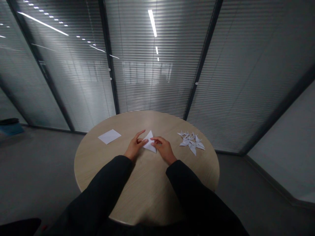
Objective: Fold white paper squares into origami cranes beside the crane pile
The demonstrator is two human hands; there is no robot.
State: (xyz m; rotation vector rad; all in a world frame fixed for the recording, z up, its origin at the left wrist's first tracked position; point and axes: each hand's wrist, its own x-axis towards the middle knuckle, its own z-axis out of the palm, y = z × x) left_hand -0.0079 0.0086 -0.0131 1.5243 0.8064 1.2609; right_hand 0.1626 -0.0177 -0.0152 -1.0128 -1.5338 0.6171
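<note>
Our left hand (135, 146) is half open, its thumb and forefinger spread wide and its lower fingers (145, 141) reaching right to the edge of the paper. Our right hand (164, 149) is narrower, with its fingers (155, 139) stretched left, curving toward the opposite edge. From here we cannot tell whether either hand pinches the paper or only touches it.

Between them lies a triangle of white paper (150, 143), flat on the table, its sharp tip pointing away from us and its long axis tilted slightly from far left to near right. Its crisp, matte sheet looks folded.

Black sleeves (110, 186) run back from both wrists across the round wood-grain table (147, 193). To the left lies a plain rectangular paper sheet (109, 136); to the right, a cluster of angular, pointed origami pieces (191, 142). Beyond the rim, glass partitions with horizontal blinds (150, 82) curve around the grey floor (41, 164).
</note>
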